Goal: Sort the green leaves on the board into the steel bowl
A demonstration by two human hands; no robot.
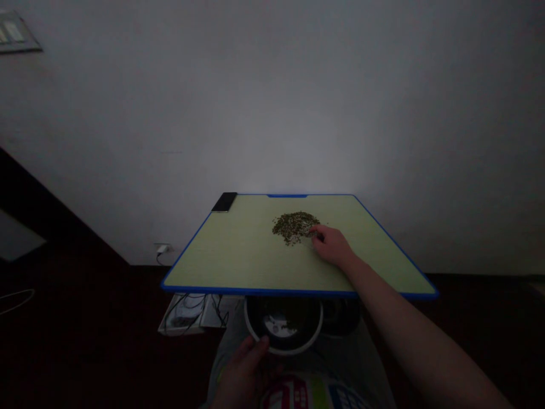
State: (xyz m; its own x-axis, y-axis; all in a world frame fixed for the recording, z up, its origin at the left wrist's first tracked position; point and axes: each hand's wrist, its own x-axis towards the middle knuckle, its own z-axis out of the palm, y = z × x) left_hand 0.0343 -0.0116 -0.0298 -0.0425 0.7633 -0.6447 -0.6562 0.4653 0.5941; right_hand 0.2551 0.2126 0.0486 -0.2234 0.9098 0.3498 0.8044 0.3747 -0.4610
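A loose spread of small brownish-green seeds or beans (293,224), too small to name surely, lies on the pale-topped table (221,255) with a blue rim. My right hand (330,243) rests at the right edge of the spread, fingers curled and pressed together over a few grains; what they pinch is hidden. Below the table's front edge, my left hand (249,363) grips the near-left rim of a round bowl (283,347) with a pale rim and dark inside. Some dark grains show in the bowl, beside a bright reflection.
A black phone (224,202) lies at the table's far left corner. Beneath the table, a white box (183,313) holds cables. A plug (162,249) sits in the wall at the left. The wall (293,113) stands right behind the table. A patterned packet or cloth (310,392) is near my lap.
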